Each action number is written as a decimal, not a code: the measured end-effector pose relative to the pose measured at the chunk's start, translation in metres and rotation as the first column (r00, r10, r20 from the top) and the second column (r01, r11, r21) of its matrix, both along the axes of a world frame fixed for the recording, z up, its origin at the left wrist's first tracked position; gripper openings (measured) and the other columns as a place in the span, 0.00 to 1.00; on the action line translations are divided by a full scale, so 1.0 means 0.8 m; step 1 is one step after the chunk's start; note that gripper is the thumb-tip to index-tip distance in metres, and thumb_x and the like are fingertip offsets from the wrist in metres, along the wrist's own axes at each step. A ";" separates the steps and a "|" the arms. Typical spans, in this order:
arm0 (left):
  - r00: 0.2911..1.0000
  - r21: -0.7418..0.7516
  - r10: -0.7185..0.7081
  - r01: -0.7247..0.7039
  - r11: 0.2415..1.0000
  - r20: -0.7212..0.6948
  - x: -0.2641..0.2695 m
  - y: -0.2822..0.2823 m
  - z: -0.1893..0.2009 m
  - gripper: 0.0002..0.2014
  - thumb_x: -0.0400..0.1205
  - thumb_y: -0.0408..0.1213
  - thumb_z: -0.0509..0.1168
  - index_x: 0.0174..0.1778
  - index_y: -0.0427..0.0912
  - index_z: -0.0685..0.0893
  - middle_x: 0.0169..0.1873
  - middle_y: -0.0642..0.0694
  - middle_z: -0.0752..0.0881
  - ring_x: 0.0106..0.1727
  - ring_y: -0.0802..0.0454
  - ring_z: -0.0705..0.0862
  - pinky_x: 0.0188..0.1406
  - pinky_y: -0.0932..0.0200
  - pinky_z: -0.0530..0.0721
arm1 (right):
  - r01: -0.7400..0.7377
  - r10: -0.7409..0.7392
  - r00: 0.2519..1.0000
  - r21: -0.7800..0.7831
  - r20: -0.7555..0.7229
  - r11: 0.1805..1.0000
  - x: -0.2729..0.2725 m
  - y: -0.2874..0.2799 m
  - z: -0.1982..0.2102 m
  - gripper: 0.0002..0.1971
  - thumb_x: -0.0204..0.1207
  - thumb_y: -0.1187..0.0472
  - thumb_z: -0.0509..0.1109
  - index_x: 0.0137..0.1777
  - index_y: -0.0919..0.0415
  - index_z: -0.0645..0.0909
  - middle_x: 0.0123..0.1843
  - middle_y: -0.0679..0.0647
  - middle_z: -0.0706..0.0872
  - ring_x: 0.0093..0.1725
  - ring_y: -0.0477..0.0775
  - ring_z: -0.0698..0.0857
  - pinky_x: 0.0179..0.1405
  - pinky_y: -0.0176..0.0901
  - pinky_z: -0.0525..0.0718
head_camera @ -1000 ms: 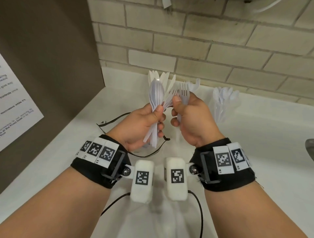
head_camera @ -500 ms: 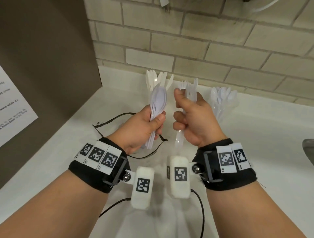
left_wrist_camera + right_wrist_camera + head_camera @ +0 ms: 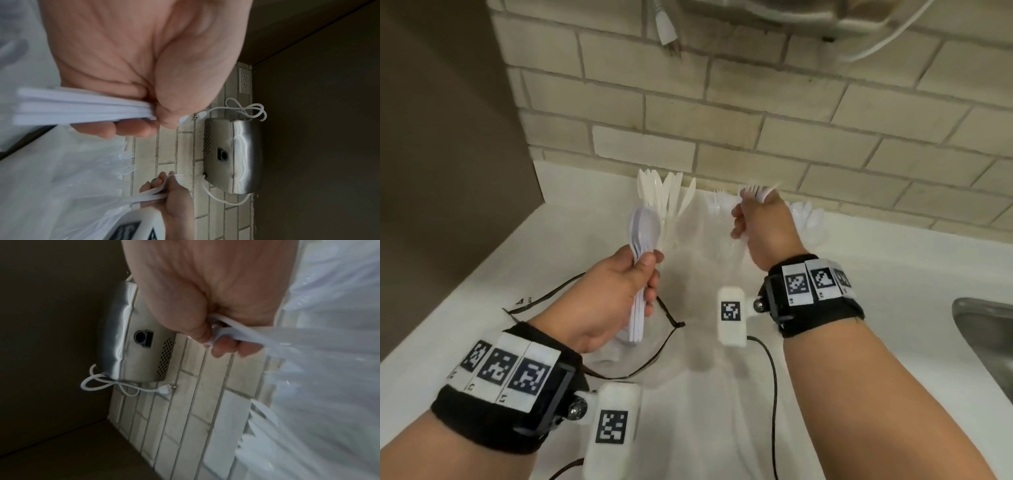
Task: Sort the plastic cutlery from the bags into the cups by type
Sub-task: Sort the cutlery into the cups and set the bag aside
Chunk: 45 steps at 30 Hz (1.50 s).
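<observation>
My left hand [image 3: 645, 274] grips a bunch of white plastic spoons [image 3: 643, 229] by the handles, bowls up, over the white counter [image 3: 571, 240]. In the left wrist view those spoon handles [image 3: 82, 107] run between thumb and fingers. My right hand [image 3: 743, 219] grips a few white forks [image 3: 755, 191], tines up, held at the middle clear cup of forks [image 3: 719, 202] by the back wall. In the blurred right wrist view the fork handles [image 3: 230, 332] sit in its fist. A cup of knives [image 3: 664, 193] stands to the left, a cup of spoons [image 3: 806, 216] to the right.
A metal hand dryer [image 3: 232, 155] hangs on the tiled wall with a loose white cord and plug [image 3: 667, 32]. A brown panel [image 3: 448, 137] closes the left side. A steel sink [image 3: 986, 329] lies at the right. A clear bag with a black drawstring [image 3: 654, 353] lies under my hands.
My right hand has pulled the forks away from the left hand's bunch and carried them up and right toward the fork cup. The left hand keeps only spoons.
</observation>
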State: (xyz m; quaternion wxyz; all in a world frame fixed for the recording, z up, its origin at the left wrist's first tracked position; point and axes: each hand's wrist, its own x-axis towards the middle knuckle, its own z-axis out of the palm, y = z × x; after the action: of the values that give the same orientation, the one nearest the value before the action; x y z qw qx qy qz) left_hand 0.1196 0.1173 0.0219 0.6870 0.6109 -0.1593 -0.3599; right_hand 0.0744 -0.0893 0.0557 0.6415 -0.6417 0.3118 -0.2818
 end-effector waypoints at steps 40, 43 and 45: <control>0.947 0.162 -0.214 0.178 0.971 0.241 -0.009 -0.043 -0.008 0.11 0.87 0.42 0.56 0.52 0.40 0.80 0.33 0.48 0.78 0.29 0.54 0.77 0.33 0.55 0.79 | -0.533 0.480 0.842 -0.245 -0.248 0.810 -0.033 0.040 0.019 0.23 0.75 0.47 0.72 0.68 0.49 0.73 0.40 0.51 0.84 0.28 0.49 0.81 0.23 0.43 0.76; 0.854 0.274 -0.368 0.279 0.920 0.368 -0.021 -0.041 -0.007 0.14 0.86 0.45 0.56 0.55 0.37 0.78 0.34 0.46 0.78 0.29 0.53 0.75 0.32 0.53 0.79 | -0.538 0.452 0.831 -0.265 -0.324 0.800 -0.053 0.046 0.010 0.16 0.76 0.52 0.73 0.61 0.52 0.76 0.39 0.53 0.82 0.25 0.50 0.78 0.21 0.42 0.75; 0.787 0.311 -0.453 0.344 0.886 0.420 -0.030 -0.041 -0.004 0.12 0.86 0.47 0.57 0.57 0.44 0.78 0.34 0.46 0.79 0.29 0.52 0.75 0.30 0.53 0.79 | -0.526 0.436 0.833 -0.242 -0.340 0.815 -0.062 0.047 0.005 0.13 0.78 0.52 0.72 0.58 0.53 0.76 0.39 0.53 0.82 0.24 0.49 0.78 0.21 0.42 0.75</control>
State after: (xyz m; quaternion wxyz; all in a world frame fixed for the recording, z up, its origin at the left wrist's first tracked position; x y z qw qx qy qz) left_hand 0.0957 0.0847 0.0183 0.4620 0.7045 -0.4102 -0.3493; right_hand 0.0248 -0.0520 0.0596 0.5287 -0.8288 0.1709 -0.0664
